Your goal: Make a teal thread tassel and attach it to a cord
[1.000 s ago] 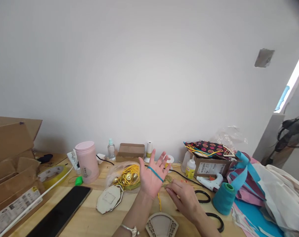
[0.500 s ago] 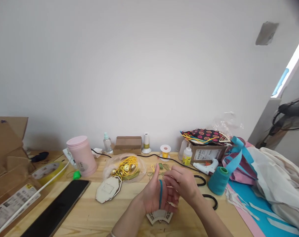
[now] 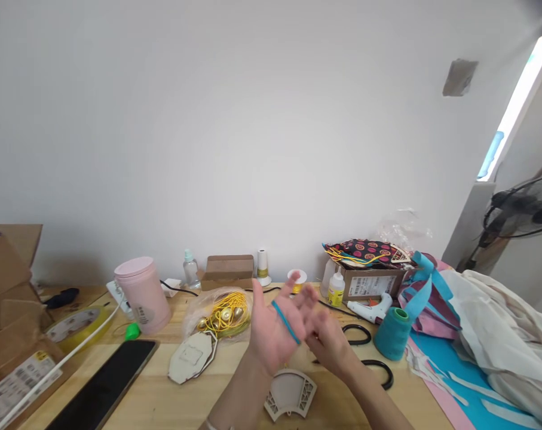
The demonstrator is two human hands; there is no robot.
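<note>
My left hand (image 3: 271, 337) is raised over the table, palm up, with its fingers spread. Several strands of teal thread (image 3: 286, 322) lie as a narrow band across its palm. Close against the outer edge of that palm is my right hand (image 3: 332, 345), its fingers pinched together; whatever they grip is too small to make out. Below both hands, a pale fan-shaped piece (image 3: 290, 393) with latticed ends rests on the wood. To the right of my right hand stands a cone of teal thread (image 3: 391, 339). Black scissors handles (image 3: 389, 375) show beside the right forearm, which hides the rest.
At the left are a phone (image 3: 104, 388), a pink tumbler (image 3: 145, 298) and a cardboard box (image 3: 11, 334). A bag of yellow cord and gold bells (image 3: 226, 313) lies behind pale octagonal pieces (image 3: 190, 358). A glue bottle (image 3: 336, 289), a glue gun (image 3: 371, 309) and fabric (image 3: 499, 322) are at the right.
My left hand has tipped and opened wider, so the teal band now slants across the palm. My right hand has moved down to the palm's outer edge. More of the fan-shaped piece shows.
</note>
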